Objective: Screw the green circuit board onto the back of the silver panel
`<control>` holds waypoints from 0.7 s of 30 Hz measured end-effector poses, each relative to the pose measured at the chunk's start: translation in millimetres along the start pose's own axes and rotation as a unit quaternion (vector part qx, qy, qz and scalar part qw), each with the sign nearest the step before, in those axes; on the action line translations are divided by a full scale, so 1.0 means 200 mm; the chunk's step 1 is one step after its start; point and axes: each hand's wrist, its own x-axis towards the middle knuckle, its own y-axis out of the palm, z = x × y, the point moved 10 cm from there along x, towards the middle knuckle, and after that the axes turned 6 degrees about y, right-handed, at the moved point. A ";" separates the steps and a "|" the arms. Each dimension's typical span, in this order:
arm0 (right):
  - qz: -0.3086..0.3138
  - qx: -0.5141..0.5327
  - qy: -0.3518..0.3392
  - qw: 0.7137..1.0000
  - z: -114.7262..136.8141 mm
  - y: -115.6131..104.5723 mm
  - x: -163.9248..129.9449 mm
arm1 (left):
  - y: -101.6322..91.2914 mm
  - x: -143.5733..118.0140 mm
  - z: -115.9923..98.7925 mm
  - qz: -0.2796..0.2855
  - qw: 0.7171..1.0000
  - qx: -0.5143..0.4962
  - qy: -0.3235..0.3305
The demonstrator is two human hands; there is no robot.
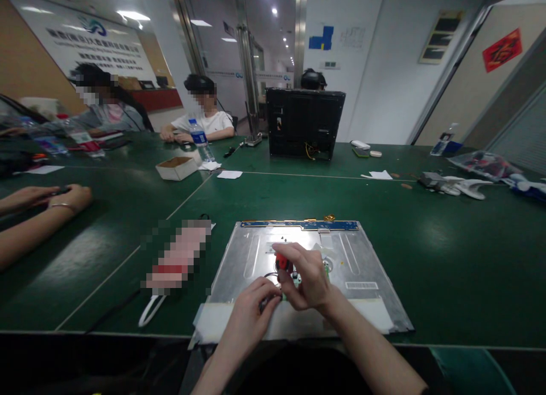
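In front of me a flat metal display panel (251, 252) lies on the table, with a long blue circuit strip (281, 226) along its far edge. Over its middle, my right hand (309, 275) has its thumb and fingers around a red-and-black screwdriver (282, 262), of which mostly the handle shows. My left hand (256, 307) is closed just to its left, fingertips low at a small green circuit board (297, 279); what they pinch is hidden. A dark wire curves near those fingertips. Several tiny dark pieces lie on the metal beyond my right hand.
A pinkish strapped item (181, 258) lies left of the panel. Farther off are an open white box (177, 168), a water bottle (201, 140), an upright black display (305, 124) and white gloves (463, 185). Another person's hands (63, 200) work at the left; other people sit across the table.
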 end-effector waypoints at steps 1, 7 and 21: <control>-0.001 -0.001 0.004 1.000 0.00 0.00 0.00 | 0.00 0.00 0.00 0.001 1.000 0.000 0.001; -0.027 -0.026 0.008 0.999 -0.03 0.00 -0.02 | 0.00 0.00 0.01 -0.002 1.000 0.004 0.006; 0.000 -0.011 -0.001 1.000 -0.01 0.01 -0.01 | 0.00 0.00 0.00 -0.003 1.000 0.002 0.011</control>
